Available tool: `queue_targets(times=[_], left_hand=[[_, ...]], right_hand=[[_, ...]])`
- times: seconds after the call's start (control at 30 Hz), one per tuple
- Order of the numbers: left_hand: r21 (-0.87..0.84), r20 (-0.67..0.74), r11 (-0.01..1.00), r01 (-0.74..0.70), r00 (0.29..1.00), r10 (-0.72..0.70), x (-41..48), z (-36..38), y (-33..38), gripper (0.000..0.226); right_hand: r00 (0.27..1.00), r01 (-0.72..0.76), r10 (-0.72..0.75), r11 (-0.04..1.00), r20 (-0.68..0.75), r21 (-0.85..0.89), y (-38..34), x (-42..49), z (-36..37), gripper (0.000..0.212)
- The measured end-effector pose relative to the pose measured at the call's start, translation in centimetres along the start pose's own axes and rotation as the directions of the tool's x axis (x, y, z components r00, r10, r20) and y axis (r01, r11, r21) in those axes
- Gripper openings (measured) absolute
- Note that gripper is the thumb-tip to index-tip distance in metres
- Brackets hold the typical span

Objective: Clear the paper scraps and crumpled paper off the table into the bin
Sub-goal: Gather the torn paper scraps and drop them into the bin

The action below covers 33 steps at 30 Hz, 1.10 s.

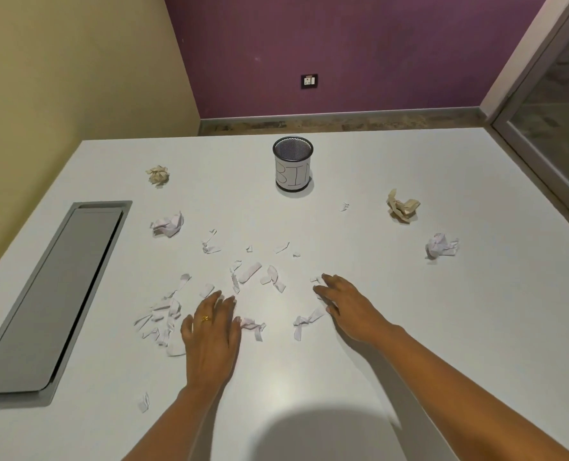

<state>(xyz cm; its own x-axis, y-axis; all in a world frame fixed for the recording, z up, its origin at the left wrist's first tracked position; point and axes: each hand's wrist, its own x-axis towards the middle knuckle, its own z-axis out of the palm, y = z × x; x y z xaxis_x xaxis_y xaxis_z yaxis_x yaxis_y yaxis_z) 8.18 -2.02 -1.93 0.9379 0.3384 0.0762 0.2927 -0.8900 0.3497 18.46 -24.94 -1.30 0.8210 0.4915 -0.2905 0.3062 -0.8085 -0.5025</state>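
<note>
Hatch cover [53,294] sits recessed in the white table [426,344] at left. Mesh bin [292,164], labelled BIN, stands upright at far centre. Two beige wads [158,174] and two white wads [168,223] lie around it. White torn scraps [250,274] scatter around and between left hand [210,324] and right hand [349,307], both palm-down, fingers spread, touching scraps.

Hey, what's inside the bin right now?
Inside the bin only bare mesh wall shows, with no paper visible. Its near wall hides the bottom, so anything lying there cannot be seen.
</note>
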Motion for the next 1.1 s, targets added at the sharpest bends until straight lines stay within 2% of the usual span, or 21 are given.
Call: queue_targets(times=[0.13, 0.23, 0.33, 0.43, 0.57, 0.8, 1.0, 1.1], left_hand=[[0.126, 0.015, 0.992, 0.03, 0.999, -0.032, -0.1, 0.8, -1.0, 0.056], [0.13, 0.012, 0.988, 0.086, 0.996, -0.088, 0.5, 1.1, -1.1, 0.061], [0.118, 0.021, 0.982, 0.15, 0.988, -0.154, 0.6, 1.4, -1.3, 0.054], [0.113, 0.021, 0.971, 0.211, 0.976, -0.215, 0.7, 1.7, -1.4, 0.048], [0.11, 0.022, 0.948, 0.299, 0.953, -0.303, 1.1, 2.0, -1.7, 0.055], [0.102, -0.001, 0.926, 0.364, 0.931, -0.366, 1.4, 2.3, -1.9, 0.056], [0.095, -0.023, 0.907, 0.411, 0.912, -0.411, 1.6, 2.3, -1.8, 0.057], [0.104, -0.025, 0.905, 0.413, 0.91, -0.413, 1.6, 2.4, -1.8, 0.057]], right_hand=[[0.992, 0.008, -0.005, 1.0, -0.124, 0.028, -0.1, -0.7, 0.8, 0.039], [0.972, 0.051, -0.049, 0.999, -0.229, 0.004, -0.3, -1.0, 0.9, 0.033], [0.951, 0.081, -0.091, 0.996, -0.295, -0.044, -0.3, -0.7, 0.8, 0.025], [0.941, 0.091, -0.083, 0.996, -0.327, 0.009, -0.5, 0.1, 0.6, 0.02], [0.929, 0.08, -0.02, 0.986, -0.37, 0.148, -1.4, 1.6, 0.5, 0.017], [0.883, 0.111, 0.079, 0.922, -0.462, 0.371, -4.8, 7.3, -3.0, 0.01], [0.778, 0.141, 0.151, 0.904, -0.61, 0.403, -7.5, 14.1, -10.0, 0.015], [0.741, 0.108, 0.218, 0.894, -0.635, 0.434, -7.9, 17.1, -12.6, 0.017]])
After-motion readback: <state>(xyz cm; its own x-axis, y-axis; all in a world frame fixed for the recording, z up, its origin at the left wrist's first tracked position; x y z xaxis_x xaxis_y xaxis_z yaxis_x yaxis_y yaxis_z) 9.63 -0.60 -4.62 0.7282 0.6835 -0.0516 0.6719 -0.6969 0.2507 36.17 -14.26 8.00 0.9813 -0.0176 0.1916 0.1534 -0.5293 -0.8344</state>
